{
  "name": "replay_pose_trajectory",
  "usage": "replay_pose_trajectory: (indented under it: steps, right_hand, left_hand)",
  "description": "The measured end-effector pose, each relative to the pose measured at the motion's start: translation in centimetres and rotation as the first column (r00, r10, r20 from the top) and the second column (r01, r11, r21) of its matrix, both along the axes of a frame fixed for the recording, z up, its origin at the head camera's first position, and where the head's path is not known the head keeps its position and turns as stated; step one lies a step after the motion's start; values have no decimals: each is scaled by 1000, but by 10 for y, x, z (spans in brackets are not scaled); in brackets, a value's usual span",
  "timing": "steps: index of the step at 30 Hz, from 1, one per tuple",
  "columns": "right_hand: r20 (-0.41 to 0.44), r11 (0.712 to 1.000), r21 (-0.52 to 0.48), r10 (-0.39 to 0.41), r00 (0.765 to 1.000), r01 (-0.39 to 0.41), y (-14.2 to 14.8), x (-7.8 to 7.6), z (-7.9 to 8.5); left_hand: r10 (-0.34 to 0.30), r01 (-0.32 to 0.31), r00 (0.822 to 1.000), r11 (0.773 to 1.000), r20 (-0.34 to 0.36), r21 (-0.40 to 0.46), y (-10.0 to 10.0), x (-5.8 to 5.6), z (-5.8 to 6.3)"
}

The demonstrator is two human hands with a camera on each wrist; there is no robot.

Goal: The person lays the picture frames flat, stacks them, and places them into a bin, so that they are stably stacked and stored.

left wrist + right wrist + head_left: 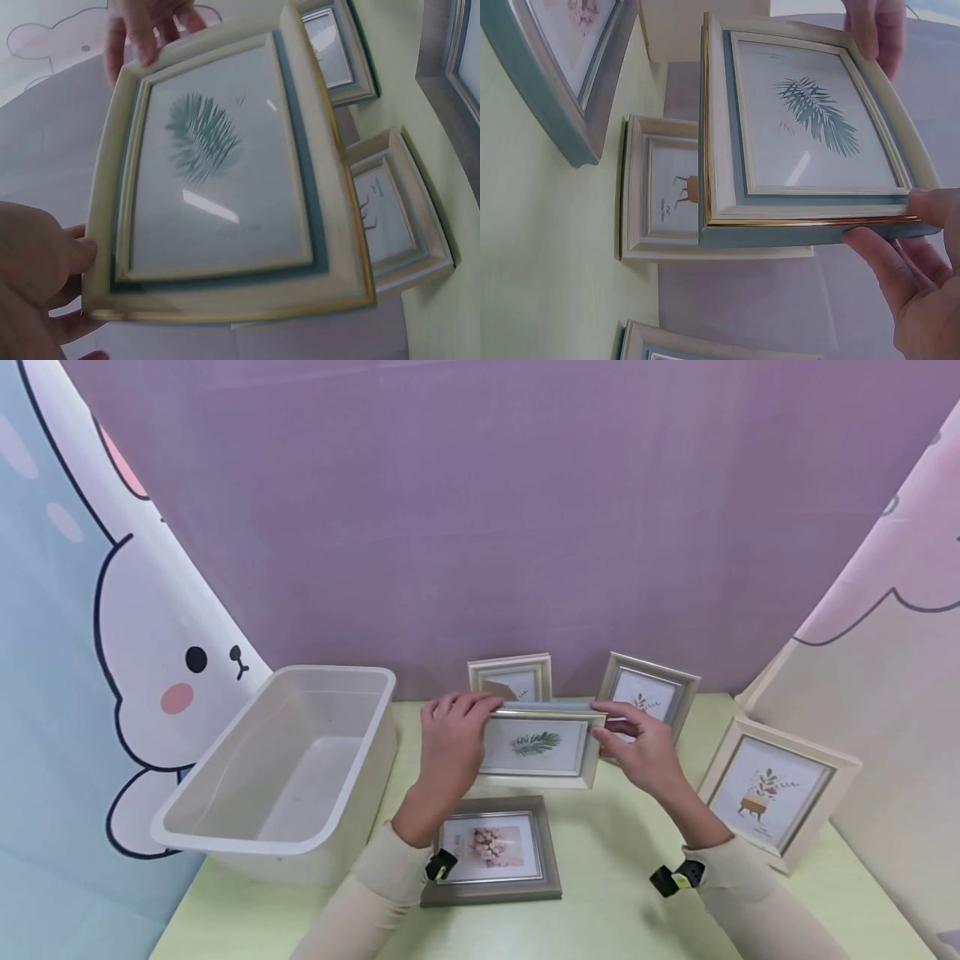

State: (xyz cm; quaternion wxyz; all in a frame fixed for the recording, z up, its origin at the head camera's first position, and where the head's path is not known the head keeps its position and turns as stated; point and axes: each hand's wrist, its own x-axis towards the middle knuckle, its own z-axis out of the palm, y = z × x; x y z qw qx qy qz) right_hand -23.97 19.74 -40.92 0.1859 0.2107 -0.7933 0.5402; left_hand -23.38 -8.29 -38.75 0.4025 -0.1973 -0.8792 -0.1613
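A translucent whitish bin [371,781] stands left on the pale green table [611,910]; a flower-picture frame [498,852] is near the middle; a small cream frame [517,683] and a greyish frame [642,693] stand far; a plant-pot frame [772,789] stands right; purple cloth [525,527] hangs behind, rabbit-printed cloth [157,635] left.

Item: one rectangular picture frame [536,747], raised over the desk [603,910], about mid-width and toward the far edge. Border: cream, with a thin gold line along the outer edge, blue-grey sides, and a blue-grey band around the raised cream inner lip. Content: a green leaf print [817,116] on a pale ground; a streak of glare crosses its surface. Pose: long sides crosswise, face tilted upward, the two upper corners held by the left grip [454,735] and right grip [640,745].
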Motion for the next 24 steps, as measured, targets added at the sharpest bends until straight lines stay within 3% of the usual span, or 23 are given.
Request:
replay_pose_trajectory:
  steps: [3,6,8,10,13,16,19,21,24]
  right_hand:
    - [0,1000,0,-2,1000,2,4,1,-1]
    - [-4,1000,11,-8,1000,8,6,2,-3]
    - [-3,1000,14,-8,1000,8,7,2,-4]
    - [5,1000,12,-4,1000,4,8,3,-5]
    - [19,1000,-15,10,1000,-9,9,3,-6]
    - [26,998,-47,33,999,-32,10,4,-6]
    - [24,995,-72,67,997,-65,12,3,-7]
    - [21,992,-88,92,996,-90,13,3,-8]
    - [10,987,-106,120,993,-118,13,4,-9]
  left_hand:
    - [-30,27,997,999,69,46,-11,0,0]
    - [-92,73,981,991,168,116,-20,0,-2]
    - [-150,107,956,978,252,177,-25,-1,-3]
    - [-232,141,912,952,337,273,-29,-3,-6]
    - [-390,155,811,862,437,482,-36,-9,-10]
    - [-569,149,696,712,439,686,-43,-16,-14]
    - [-718,176,576,576,391,798,-50,-22,-19]
    - [-791,213,491,515,365,831,-53,-26,-23]
    - [-867,277,367,447,336,851,-58,-30,-31]
